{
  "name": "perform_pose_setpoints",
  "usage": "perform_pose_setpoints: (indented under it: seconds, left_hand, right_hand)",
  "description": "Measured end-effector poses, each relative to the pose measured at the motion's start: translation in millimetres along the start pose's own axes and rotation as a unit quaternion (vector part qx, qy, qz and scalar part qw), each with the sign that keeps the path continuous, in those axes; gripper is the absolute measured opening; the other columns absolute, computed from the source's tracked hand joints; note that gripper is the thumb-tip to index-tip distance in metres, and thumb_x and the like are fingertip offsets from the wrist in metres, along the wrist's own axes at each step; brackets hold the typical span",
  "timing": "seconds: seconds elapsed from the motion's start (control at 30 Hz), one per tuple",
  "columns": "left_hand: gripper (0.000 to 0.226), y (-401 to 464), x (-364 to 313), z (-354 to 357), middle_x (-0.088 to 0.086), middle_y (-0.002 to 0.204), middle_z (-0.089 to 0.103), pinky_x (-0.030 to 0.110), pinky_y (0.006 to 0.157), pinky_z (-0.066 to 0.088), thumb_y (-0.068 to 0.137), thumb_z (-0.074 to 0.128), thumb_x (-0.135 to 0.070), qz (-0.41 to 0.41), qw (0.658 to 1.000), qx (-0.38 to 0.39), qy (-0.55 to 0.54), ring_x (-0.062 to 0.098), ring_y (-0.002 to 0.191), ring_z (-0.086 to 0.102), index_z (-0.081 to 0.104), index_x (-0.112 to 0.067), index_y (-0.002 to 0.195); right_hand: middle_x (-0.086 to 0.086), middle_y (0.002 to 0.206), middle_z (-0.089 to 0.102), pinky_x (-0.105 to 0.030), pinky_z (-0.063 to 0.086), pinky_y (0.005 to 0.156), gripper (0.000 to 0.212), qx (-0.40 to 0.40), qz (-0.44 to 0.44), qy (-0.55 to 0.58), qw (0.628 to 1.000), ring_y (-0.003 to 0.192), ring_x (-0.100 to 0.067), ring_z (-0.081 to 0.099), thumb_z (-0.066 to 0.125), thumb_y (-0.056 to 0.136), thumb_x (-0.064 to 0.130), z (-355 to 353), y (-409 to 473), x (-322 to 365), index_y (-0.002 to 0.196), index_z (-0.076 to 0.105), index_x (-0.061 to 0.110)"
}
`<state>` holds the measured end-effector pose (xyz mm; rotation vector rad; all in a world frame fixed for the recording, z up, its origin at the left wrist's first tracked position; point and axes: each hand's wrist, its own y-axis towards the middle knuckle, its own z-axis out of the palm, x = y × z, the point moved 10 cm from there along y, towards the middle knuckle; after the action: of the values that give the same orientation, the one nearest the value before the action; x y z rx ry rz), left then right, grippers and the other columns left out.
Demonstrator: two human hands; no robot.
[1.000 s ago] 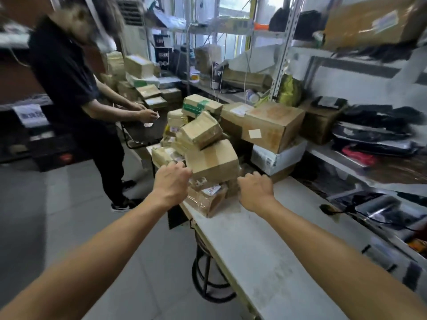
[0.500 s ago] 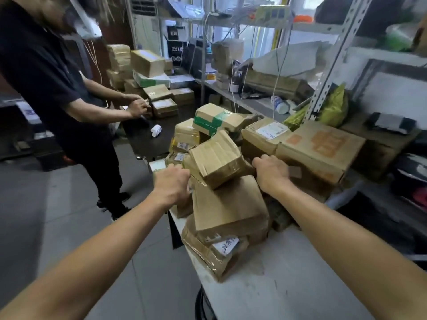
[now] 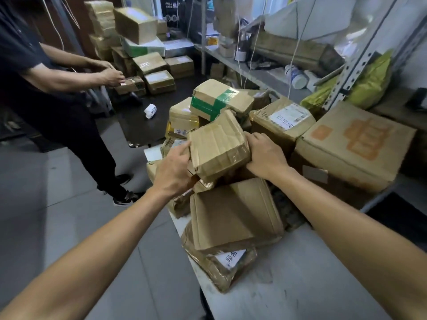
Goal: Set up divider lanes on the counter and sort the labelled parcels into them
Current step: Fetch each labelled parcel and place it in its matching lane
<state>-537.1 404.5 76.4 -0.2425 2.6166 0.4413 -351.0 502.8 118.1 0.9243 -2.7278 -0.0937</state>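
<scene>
A heap of taped brown parcels covers the far end of the white counter [image 3: 288,285]. My left hand [image 3: 173,172] and my right hand [image 3: 265,155] clasp the two sides of a crumpled brown parcel [image 3: 218,146] at the top of the heap. Below it lies a flat brown box [image 3: 233,215], and under that a taped parcel with a white label [image 3: 221,266] overhangs the counter's edge. Behind stand a green-taped parcel [image 3: 219,100], a labelled parcel [image 3: 282,118] and a large box with orange print [image 3: 353,146]. No dividers are visible.
A person in dark clothes [image 3: 46,88] stands at the left, handling a small parcel over a dark table [image 3: 138,125] stacked with more boxes [image 3: 136,24]. A white roll [image 3: 150,110] lies there. Metal shelving [image 3: 265,72] with clutter runs along the right. Grey floor lies to the left.
My view has closed in on the heap. Both hands rose from the pile's lower boxes to the crumpled top parcel and now grip its sides.
</scene>
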Motion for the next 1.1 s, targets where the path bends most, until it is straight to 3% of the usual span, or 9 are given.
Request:
perform_pose_setpoints:
  seconds: [0.13, 0.23, 0.37, 0.47, 0.67, 0.73, 0.83, 0.97, 1.1]
  left_hand:
    - [0.059, 6, -11, -40, -0.003, 0.146, 0.057, 0.031, 0.102, 0.05, 0.081, 0.077, -0.05, 0.111, 0.99, -0.083, -0.026, 0.017, 0.13, 0.056, 0.07, -0.014, 0.128]
    - [0.037, 0, -42, -90, 0.002, 0.1, 0.069, 0.021, 0.08, 0.052, 0.09, 0.07, -0.042, 0.169, 0.961, -0.17, -0.135, 0.013, 0.091, 0.064, 0.073, -0.006, 0.099]
    - [0.06, 3, -36, -125, 0.02, 0.073, 0.065, 0.051, 0.063, 0.053, 0.101, 0.051, -0.051, 0.063, 0.904, -0.165, -0.39, 0.032, 0.066, 0.062, 0.063, 0.003, 0.078]
    - [0.054, -10, -21, -132, -0.006, 0.053, 0.053, 0.031, 0.054, 0.046, 0.109, 0.043, -0.034, -0.045, 0.849, -0.152, -0.504, 0.012, 0.049, 0.05, 0.052, -0.018, 0.058]
    - [0.071, -49, 31, -99, 0.013, 0.11, 0.075, 0.044, 0.079, 0.06, 0.089, 0.053, -0.069, -0.161, 0.818, -0.058, -0.55, 0.022, 0.09, 0.074, 0.065, -0.006, 0.12]
    - [0.086, -69, 36, -90, 0.02, 0.118, 0.071, 0.038, 0.064, 0.061, 0.079, 0.055, -0.071, -0.169, 0.82, -0.009, -0.546, 0.027, 0.089, 0.074, 0.053, -0.006, 0.135]
    - [0.057, -104, 47, -87, 0.002, 0.114, 0.068, 0.027, 0.062, 0.058, 0.096, 0.053, -0.055, -0.183, 0.83, 0.004, -0.527, 0.013, 0.089, 0.071, 0.043, -0.018, 0.139]
    - [0.027, -150, 44, -75, -0.004, 0.107, 0.064, 0.016, 0.059, 0.052, 0.108, 0.04, -0.042, -0.152, 0.884, 0.069, -0.438, 0.005, 0.087, 0.064, 0.051, -0.021, 0.12]
    - [0.029, -198, 19, -58, -0.012, 0.103, 0.066, 0.012, 0.064, 0.047, 0.11, 0.039, -0.038, -0.105, 0.897, 0.144, -0.404, -0.011, 0.08, 0.063, 0.057, -0.018, 0.122]
  right_hand:
    - [-0.009, 0.128, 0.061, -0.031, 0.042, 0.093, 0.057, -0.117, -0.014, 0.113, 0.986, 0.119, -0.028, 0.055, 0.073, 0.087, 0.025, -50, 4, 13, 0.139, 0.054, 0.009]
    - [-0.008, 0.134, 0.055, -0.032, 0.043, 0.096, 0.061, -0.192, -0.026, 0.183, 0.964, 0.12, -0.02, 0.05, 0.067, 0.093, 0.038, -88, 4, 30, 0.146, 0.049, 0.014]
    - [-0.005, 0.145, 0.044, -0.05, 0.048, 0.105, 0.07, -0.192, -0.027, 0.259, 0.946, 0.132, -0.022, 0.046, 0.065, 0.093, 0.047, -114, 0, 50, 0.155, 0.034, 0.033]
    - [0.003, 0.129, 0.058, -0.034, 0.063, 0.082, 0.068, -0.148, -0.023, 0.289, 0.946, 0.102, -0.003, 0.066, 0.066, 0.095, 0.046, -116, -18, 69, 0.155, 0.037, 0.03]
    - [0.014, 0.119, 0.053, -0.036, 0.055, 0.098, 0.068, -0.056, 0.05, 0.405, 0.911, 0.115, -0.008, 0.057, 0.071, 0.093, 0.04, -65, -77, 98, 0.153, 0.04, 0.033]
    - [0.007, 0.123, 0.055, -0.028, 0.056, 0.094, 0.078, -0.051, 0.103, 0.448, 0.887, 0.111, -0.006, 0.06, 0.079, 0.085, 0.041, -50, -100, 98, 0.153, 0.041, 0.034]
    - [-0.015, 0.13, 0.062, -0.043, 0.056, 0.098, 0.09, -0.038, 0.162, 0.508, 0.845, 0.114, -0.023, 0.068, 0.084, 0.074, 0.048, -24, -135, 101, 0.152, 0.04, 0.036]
    - [0.016, 0.116, 0.061, -0.015, 0.052, 0.087, 0.073, -0.048, 0.195, 0.485, 0.851, 0.099, 0.01, 0.066, 0.07, 0.094, 0.04, 15, -193, 120, 0.155, 0.032, 0.035]
    - [0.011, 0.133, 0.055, -0.028, 0.053, 0.096, 0.063, -0.125, 0.257, 0.533, 0.796, 0.11, -0.005, 0.065, 0.061, 0.101, 0.025, 40, -262, 124, 0.157, 0.032, 0.029]
